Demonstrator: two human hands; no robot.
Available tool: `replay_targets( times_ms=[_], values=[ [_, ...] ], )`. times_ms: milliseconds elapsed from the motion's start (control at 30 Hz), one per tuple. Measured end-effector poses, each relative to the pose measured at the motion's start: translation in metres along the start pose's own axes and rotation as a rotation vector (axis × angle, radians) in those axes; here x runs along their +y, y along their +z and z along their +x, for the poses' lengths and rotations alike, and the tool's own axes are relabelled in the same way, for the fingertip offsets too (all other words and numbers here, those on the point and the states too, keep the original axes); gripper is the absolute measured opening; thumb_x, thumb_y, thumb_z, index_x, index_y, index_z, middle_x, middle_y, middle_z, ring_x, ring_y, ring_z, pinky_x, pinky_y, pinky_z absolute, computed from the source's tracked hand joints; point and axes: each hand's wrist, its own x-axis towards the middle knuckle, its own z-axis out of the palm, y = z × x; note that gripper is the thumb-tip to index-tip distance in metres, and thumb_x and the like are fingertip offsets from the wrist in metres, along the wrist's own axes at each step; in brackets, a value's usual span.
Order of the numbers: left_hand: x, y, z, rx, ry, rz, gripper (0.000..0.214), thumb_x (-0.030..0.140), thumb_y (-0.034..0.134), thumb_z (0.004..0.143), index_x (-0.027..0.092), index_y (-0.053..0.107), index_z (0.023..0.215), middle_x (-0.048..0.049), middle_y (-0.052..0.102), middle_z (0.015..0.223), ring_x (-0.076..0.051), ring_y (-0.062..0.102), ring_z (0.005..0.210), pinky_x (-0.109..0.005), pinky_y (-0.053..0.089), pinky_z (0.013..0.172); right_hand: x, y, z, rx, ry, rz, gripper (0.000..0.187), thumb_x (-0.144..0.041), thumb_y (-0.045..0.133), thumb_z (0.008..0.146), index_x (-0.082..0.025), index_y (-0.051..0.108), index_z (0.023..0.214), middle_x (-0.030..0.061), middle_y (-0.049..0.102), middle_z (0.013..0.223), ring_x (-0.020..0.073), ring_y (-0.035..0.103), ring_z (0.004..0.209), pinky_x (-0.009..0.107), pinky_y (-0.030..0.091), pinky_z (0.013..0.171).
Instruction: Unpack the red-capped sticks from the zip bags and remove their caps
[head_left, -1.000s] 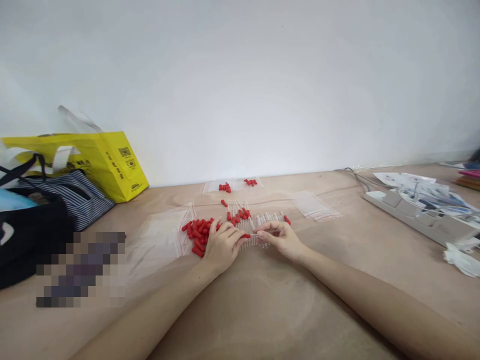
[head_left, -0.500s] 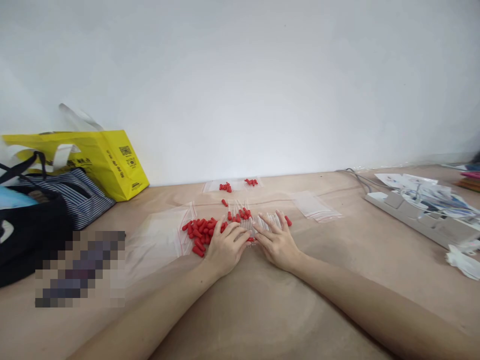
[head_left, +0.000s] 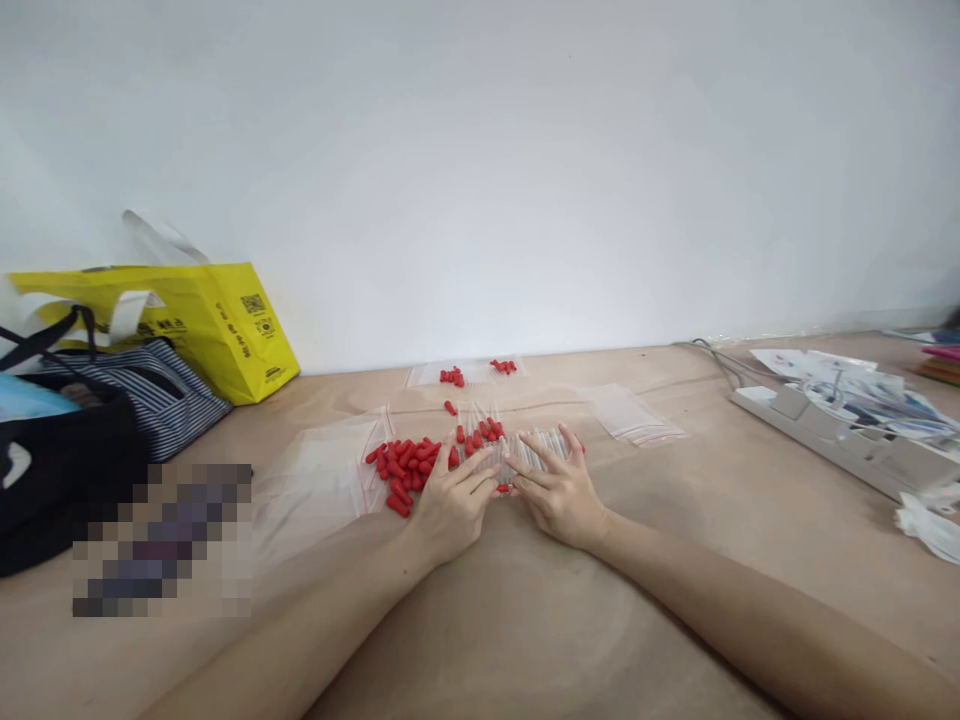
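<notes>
Both of my hands lie over a row of clear glass tubes (head_left: pixel 537 455), like dropper pipettes, set side by side on the table. My left hand (head_left: pixel 456 495) has its fingers spread on the row's left part. On the right part rests my right hand (head_left: pixel 556 492), fingers also spread. A pile of red rubber bulbs (head_left: pixel 405 465) lies just left of my left hand. Beyond my fingertips, several tubes with red bulbs on their near ends (head_left: pixel 484 433) point away from me. One red bulb (head_left: pixel 503 488) shows between my hands.
Clear zip bags (head_left: pixel 322 465) lie under and left of the pile, with another zip bag (head_left: pixel 634 412) at the right. Farther back, red-bulbed droppers (head_left: pixel 452 376) rest on a bag. A yellow bag (head_left: pixel 255 340) stands left, a power strip (head_left: pixel 840 440) right.
My right-hand fingers have shifted slightly over the tubes, and the red bulb at the row's right end is now mostly covered. My left hand has hardly moved.
</notes>
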Motion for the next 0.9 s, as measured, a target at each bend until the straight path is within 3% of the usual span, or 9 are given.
replay_targets(
  times_ms=[200, 333, 533, 667, 800, 900],
  values=[
    [-0.001, -0.003, -0.001, -0.014, -0.009, -0.006, 0.024, 0.011, 0.038, 0.082, 0.018, 0.061, 0.081, -0.0025, 0.067, 0.094, -0.019, 0.052, 0.105, -0.052, 0.009, 0.104, 0.0, -0.003, 0.001, 0.029, 0.0, 0.027, 0.014, -0.02, 0.048, 0.081, -0.021, 0.06, 0.076, 0.001, 0.064, 0.102, 0.0223, 0.044, 0.113, 0.052, 0.011, 0.098],
    [-0.013, -0.014, -0.009, -0.029, -0.103, 0.019, 0.026, 0.012, 0.037, 0.082, 0.019, 0.061, 0.077, -0.0018, 0.067, 0.082, -0.019, 0.057, 0.093, -0.051, 0.018, 0.1, 0.01, -0.008, -0.005, 0.06, 0.114, 0.059, 0.014, -0.02, 0.048, 0.081, -0.02, 0.06, 0.075, 0.0001, 0.067, 0.094, 0.0191, 0.053, 0.098, 0.043, 0.023, 0.091],
    [-0.023, -0.023, -0.016, -0.008, -0.227, 0.024, 0.024, 0.027, 0.04, 0.085, 0.02, 0.063, 0.083, -0.004, 0.062, 0.077, -0.017, 0.054, 0.078, -0.036, 0.04, 0.078, 0.015, -0.011, -0.006, 0.022, 0.248, 0.054, 0.018, -0.029, 0.046, 0.084, -0.022, 0.062, 0.079, 0.0012, 0.065, 0.077, 0.0131, 0.053, 0.07, 0.03, 0.032, 0.07],
    [-0.032, -0.026, -0.012, -0.034, -0.302, 0.026, 0.024, 0.03, 0.041, 0.084, 0.02, 0.061, 0.092, -0.0044, 0.061, 0.076, -0.018, 0.054, 0.075, -0.033, 0.039, 0.07, 0.02, -0.008, 0.002, -0.087, 0.375, 0.103, 0.022, -0.028, 0.04, 0.086, -0.021, 0.061, 0.085, 0.0032, 0.061, 0.071, 0.0141, 0.054, 0.069, 0.025, 0.036, 0.062],
    [-0.057, -0.044, -0.005, -0.079, -0.5, -0.034, 0.021, 0.033, 0.045, 0.08, 0.017, 0.058, 0.086, -0.0046, 0.062, 0.081, -0.019, 0.054, 0.078, -0.032, 0.039, 0.072, 0.039, -0.005, 0.021, -0.297, 0.689, 0.238, 0.018, -0.024, 0.043, 0.083, -0.018, 0.055, 0.095, 0.0016, 0.063, 0.07, 0.0137, 0.056, 0.062, 0.023, 0.037, 0.056],
    [-0.079, -0.064, -0.001, -0.245, -0.583, -0.192, 0.021, 0.036, 0.047, 0.078, 0.018, 0.057, 0.077, -0.0022, 0.061, 0.078, -0.017, 0.054, 0.074, -0.027, 0.04, 0.067, 0.051, 0.001, 0.04, -0.474, 0.862, 0.341, 0.019, -0.022, 0.047, 0.079, -0.013, 0.053, 0.095, 0.0018, 0.062, 0.064, 0.0128, 0.056, 0.06, 0.022, 0.038, 0.055]
  ],
)
